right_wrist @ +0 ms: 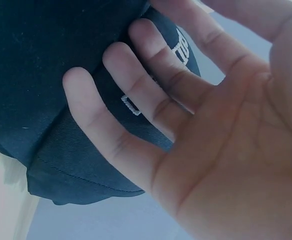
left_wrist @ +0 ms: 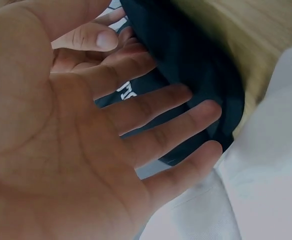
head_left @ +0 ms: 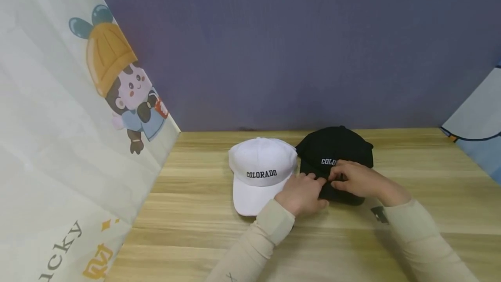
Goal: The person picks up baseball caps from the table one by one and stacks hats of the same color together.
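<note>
A black baseball cap (head_left: 332, 142) with white lettering lies on the wooden table, brim toward me. My left hand (head_left: 301, 193) reaches to the left part of its brim, and in the left wrist view its fingers (left_wrist: 161, 140) are spread and nearly straight against the dark cloth. Over the front of the same cap is my right hand (head_left: 358, 179), covering part of the lettering; its fingers (right_wrist: 136, 95) lie long and slightly bent on the fabric. A white baseball cap (head_left: 254, 156) marked COLORADO sits immediately left of the black one, beside my left hand.
The wooden table (head_left: 188, 212) meets a dark blue-grey wall (head_left: 274, 47) behind the caps. On the left rises a white panel (head_left: 47, 99) with a cartoon figure. A small dark item (head_left: 379, 214) shows beside my right cuff.
</note>
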A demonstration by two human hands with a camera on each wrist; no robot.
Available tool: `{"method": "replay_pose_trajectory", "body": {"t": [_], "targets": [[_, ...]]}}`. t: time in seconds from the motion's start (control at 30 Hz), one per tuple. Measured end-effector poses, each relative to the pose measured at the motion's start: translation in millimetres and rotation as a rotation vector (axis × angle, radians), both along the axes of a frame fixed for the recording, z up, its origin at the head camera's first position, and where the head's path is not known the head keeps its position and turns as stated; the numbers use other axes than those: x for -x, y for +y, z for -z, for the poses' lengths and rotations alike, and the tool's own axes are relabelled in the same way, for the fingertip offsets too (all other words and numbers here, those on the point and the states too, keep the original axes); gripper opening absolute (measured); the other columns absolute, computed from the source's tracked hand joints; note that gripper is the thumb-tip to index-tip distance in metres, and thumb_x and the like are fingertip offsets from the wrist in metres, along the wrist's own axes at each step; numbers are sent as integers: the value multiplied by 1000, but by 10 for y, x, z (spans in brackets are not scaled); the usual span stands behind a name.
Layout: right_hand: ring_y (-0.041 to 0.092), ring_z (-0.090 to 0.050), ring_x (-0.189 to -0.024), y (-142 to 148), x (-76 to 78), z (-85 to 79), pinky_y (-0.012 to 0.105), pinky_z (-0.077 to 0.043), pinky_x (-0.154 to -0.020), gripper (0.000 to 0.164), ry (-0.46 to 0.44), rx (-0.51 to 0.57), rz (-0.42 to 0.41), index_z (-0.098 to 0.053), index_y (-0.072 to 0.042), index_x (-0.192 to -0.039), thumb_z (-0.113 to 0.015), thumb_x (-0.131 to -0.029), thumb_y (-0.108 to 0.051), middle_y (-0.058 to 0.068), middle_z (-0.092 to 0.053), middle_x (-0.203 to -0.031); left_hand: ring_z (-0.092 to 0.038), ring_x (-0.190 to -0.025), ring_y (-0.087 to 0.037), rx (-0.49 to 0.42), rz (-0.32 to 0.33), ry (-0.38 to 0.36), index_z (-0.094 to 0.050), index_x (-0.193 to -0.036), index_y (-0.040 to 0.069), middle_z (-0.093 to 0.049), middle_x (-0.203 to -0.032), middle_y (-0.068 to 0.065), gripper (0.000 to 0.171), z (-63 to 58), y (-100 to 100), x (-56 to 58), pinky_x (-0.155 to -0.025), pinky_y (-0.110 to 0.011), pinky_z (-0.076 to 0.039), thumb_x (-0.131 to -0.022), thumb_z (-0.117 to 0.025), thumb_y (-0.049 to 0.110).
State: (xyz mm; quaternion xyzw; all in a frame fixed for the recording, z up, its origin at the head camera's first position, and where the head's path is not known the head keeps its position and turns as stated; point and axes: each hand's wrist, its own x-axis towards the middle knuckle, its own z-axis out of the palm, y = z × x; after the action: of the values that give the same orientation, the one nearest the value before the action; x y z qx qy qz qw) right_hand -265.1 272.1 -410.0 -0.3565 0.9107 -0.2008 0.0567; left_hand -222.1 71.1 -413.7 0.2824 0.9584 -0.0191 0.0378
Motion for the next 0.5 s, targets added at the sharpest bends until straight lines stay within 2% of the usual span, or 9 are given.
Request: {"method": "replay_pose_trajectory", "body": {"t": [0.13, 0.27, 0.37, 0.5], "targets": [[9, -42, -70, -20, -8, -22, 29, -38, -62, 5, 23, -9, 11, -59, -28, -91, -60, -86, -29, -10, -46, -87, -50, -98, -10, -46, 30, 49, -48, -129, 27, -52, -110, 8, 55, -68, -50, 25, -82, -31, -37, -84, -48, 59], [7, -44, -66, -44, -14, -33, 28, -38, -58, 7, 46, -28, 35, -60, -27, -93, -59, -87, -30, -12, -46, -84, -51, -87, -7, -93, 56, 112, -51, -126, 26, -53, -101, 9, 50, -162, -112, 54, -71, -25, -39, -87, -47, 56], [5, -46, -64, -55, -15, -41, 28, -38, -56, 9, 56, -19, 69, -61, -24, -94, -59, -87, -30, -13, -49, -80, -51, -83, -6, -136, 68, 169, -51, -125, 25, -54, -100, 9, 47, -240, -163, 65, -68, -22, -38, -89, -46, 54], [2, -47, -61, -72, -12, -79, 27, -39, -56, 9, 148, 29, 114, -61, -22, -94, -59, -87, -28, -15, -50, -75, -53, -83, -7, -234, 71, 249, -54, -122, 24, -57, -102, 9, 41, -361, -250, 68, -69, -22, -39, -90, -46, 49]]}}
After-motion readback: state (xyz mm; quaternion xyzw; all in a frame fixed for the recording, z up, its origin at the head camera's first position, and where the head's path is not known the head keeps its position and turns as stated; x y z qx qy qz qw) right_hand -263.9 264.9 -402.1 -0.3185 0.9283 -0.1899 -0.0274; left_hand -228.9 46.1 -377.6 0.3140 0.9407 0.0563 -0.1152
